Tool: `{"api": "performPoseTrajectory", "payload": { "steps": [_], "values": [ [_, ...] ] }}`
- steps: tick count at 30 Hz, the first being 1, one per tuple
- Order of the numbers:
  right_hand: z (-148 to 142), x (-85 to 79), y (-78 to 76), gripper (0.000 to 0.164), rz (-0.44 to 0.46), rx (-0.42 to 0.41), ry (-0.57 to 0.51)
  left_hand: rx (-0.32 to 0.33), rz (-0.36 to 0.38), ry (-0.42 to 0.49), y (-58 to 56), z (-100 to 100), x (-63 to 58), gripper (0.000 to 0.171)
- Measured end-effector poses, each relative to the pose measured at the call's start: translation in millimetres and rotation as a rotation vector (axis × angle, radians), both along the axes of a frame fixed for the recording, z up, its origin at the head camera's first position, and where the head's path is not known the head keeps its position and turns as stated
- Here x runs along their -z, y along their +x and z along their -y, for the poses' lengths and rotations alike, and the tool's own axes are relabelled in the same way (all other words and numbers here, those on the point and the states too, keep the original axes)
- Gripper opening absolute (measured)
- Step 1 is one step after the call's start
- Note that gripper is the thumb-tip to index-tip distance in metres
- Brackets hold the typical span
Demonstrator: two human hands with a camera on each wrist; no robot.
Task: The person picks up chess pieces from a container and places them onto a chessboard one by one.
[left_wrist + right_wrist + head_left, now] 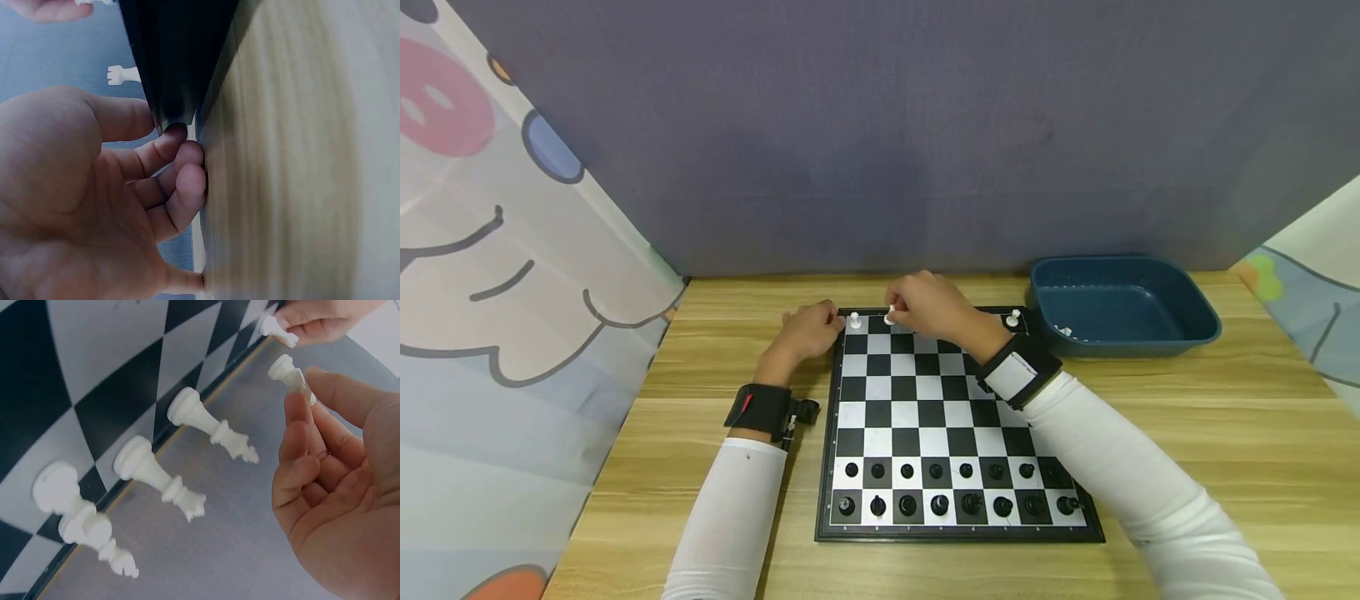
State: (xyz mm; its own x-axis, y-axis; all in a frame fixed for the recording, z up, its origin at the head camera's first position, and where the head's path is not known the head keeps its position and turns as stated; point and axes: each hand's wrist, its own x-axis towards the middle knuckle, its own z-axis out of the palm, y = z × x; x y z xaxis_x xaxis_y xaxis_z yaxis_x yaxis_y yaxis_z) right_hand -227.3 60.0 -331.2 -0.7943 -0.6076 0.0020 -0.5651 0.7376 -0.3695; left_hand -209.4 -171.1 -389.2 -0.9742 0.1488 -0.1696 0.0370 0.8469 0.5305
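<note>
The chessboard (877, 387) lies flat on the table. My left hand (808, 332) is at its far left corner, where thumb and curled forefinger pinch the rim (175, 94). A white rook (855, 320) stands on the corner square beside that hand. My right hand (928, 302) pinches a white chess piece (286, 370) by its upper part, over the far row just right of the rook; the fingertips hide its top. In the right wrist view, a white king (194, 412), a white queen (144, 462) and a white bishop (119, 557) stand along the same edge.
Black chess pieces (939, 504) fill the two rows at the near side. Another white piece (1013, 318) stands at the far right corner. A dark blue basin (1172, 340) with a few small white pieces (1063, 331) sits right of the board. A grey partition (850, 167) rises behind.
</note>
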Motion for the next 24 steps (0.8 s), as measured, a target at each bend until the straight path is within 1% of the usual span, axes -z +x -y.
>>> {"api": "performPoseTrajectory", "payload": {
  "steps": [7, 11, 19, 24],
  "values": [
    [11.5, 9.6, -3.9, 0.019, -0.059, -0.013, 0.047, -0.005, -0.016, 0.002, 0.5, -0.5, 0.1, 0.026],
    [14.3, 12.1, -5.6, 0.015, -0.077, -0.024, 0.071, 0.0, -0.02, 0.004, 0.8, -1.3, 0.7, 0.026],
    [15.8, 13.5, -8.1, 0.018, -0.058, -0.012, 0.088, 0.003, -0.011, -0.005, 1.3, -4.0, -0.2, 0.026],
    [15.0, 14.8, -8.1, 0.017, -0.054, -0.025, 0.099, 0.003, -0.012, -0.003, 1.5, -6.3, -0.4, 0.025]
  ]
}}
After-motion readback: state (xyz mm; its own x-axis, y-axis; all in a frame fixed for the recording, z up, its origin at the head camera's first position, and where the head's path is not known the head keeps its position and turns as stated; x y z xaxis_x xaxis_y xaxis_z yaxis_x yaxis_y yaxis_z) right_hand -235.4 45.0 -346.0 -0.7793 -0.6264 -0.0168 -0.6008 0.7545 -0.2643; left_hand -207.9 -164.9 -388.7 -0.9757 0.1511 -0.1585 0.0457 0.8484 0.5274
